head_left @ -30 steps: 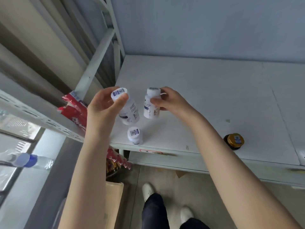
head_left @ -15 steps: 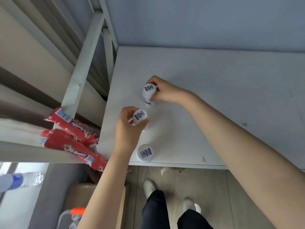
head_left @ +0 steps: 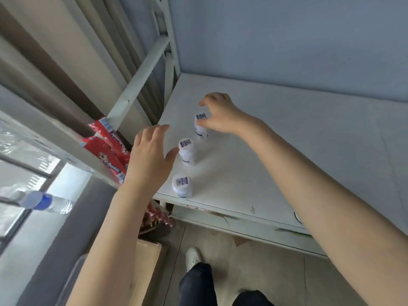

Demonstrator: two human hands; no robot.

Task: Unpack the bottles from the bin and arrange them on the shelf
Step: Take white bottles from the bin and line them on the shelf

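Three small white bottles with barcode stickers on their caps stand upright in a row near the left end of the white shelf (head_left: 287, 151). The front bottle (head_left: 182, 186) is close to the shelf's front edge, the middle bottle (head_left: 187, 151) behind it, the far bottle (head_left: 201, 128) deeper in. My left hand (head_left: 150, 155) is open with fingers spread just left of the middle bottle, its thumb tip next to it. My right hand (head_left: 218, 113) hovers over the far bottle with fingers apart, thumb close to the cap.
Red snack packets (head_left: 108, 149) lie on the neighbouring rack to the left. A plastic water bottle (head_left: 47, 202) lies lower left. A cardboard box (head_left: 145, 261) sits on the floor below, beside my legs and shoes (head_left: 194, 257). A blue wall backs the shelf.
Both hands have let go of their bottles, which now stand on the shelf. The left hand has drawn back to the left and the right hand has lifted off the far bottle.
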